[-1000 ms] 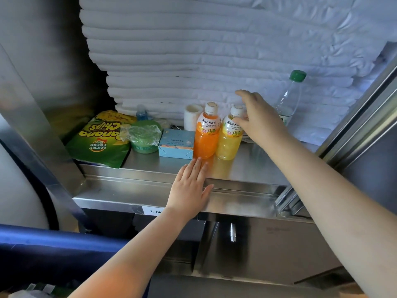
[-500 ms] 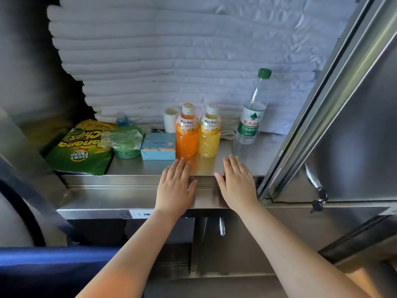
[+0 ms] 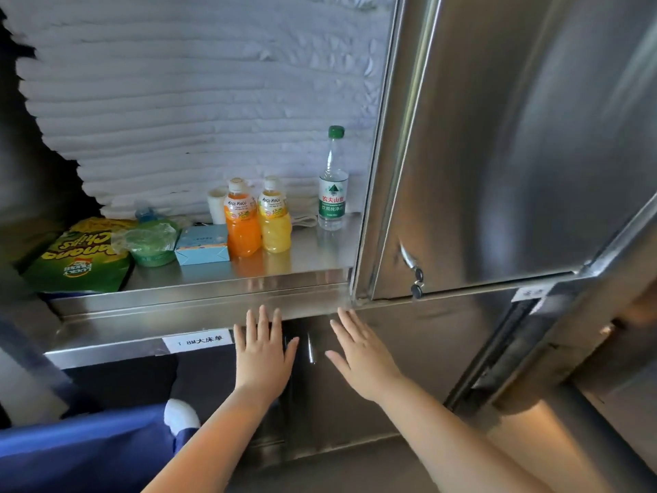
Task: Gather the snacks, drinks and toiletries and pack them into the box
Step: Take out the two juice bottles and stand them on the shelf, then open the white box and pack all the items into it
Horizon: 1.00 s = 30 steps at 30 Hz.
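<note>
On a steel shelf stand an orange juice bottle, a yellow juice bottle and a clear water bottle with a green cap. Left of them lie a light blue box, a green wrapped bowl, a green bag of banana chips and a white paper roll. My left hand and my right hand are held flat with spread fingers below the shelf's front edge, holding nothing. No packing box is in view.
A tall stack of folded white linen fills the back of the shelf. A steel cabinet door with keys stands at the right. A labelled steel ledge runs below, and blue fabric lies at lower left.
My right hand drew back from the bottles and came down beside my left hand. Both hands then slid from the shelf surface to below its front edge. The view shifted right.
</note>
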Each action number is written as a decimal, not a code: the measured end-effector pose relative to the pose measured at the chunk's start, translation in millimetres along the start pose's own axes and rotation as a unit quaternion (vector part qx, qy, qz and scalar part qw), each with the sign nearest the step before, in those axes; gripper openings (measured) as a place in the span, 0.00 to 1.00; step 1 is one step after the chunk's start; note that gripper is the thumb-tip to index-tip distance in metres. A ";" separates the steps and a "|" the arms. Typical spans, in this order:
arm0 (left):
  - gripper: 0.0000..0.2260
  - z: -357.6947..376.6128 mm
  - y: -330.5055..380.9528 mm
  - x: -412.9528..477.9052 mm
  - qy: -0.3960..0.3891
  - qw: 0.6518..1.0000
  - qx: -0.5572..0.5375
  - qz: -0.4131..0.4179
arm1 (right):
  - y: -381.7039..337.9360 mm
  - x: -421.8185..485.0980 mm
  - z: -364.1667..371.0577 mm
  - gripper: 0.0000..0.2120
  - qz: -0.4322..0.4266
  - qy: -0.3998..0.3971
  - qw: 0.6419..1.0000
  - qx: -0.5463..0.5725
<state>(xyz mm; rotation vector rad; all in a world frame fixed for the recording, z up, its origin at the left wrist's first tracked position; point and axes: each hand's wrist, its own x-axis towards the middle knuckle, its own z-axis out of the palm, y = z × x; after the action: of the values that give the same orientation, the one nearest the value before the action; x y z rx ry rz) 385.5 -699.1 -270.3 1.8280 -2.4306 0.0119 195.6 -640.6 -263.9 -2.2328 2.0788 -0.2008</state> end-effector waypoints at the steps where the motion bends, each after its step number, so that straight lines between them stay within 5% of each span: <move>1: 0.29 -4.8 7.3 -7.1 -0.006 1.000 -0.010 0.003 | 6.7 -17.8 -3.4 0.30 0.009 -0.009 1.000 0.015; 11: 0.26 -48.7 181.3 -113.5 0.014 0.954 -0.114 0.276 | 89.4 -232.9 -71.8 0.32 0.208 0.157 0.965 -0.031; 19: 0.25 -64.3 338.5 -192.9 0.008 0.843 -0.121 0.523 | 144.4 -410.6 -82.3 0.32 0.415 0.211 0.884 -0.041; 30: 0.24 4.2 541.1 -291.6 -0.052 0.710 -0.127 0.690 | 222.5 -599.1 -41.4 0.35 0.621 0.178 0.763 -0.022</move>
<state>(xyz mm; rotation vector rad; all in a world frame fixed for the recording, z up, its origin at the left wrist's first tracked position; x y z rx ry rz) -53.6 -268.9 -269.9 -0.3937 -2.9654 -0.2871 -71.0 -58.5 -279.7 -0.4060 3.2136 -0.4546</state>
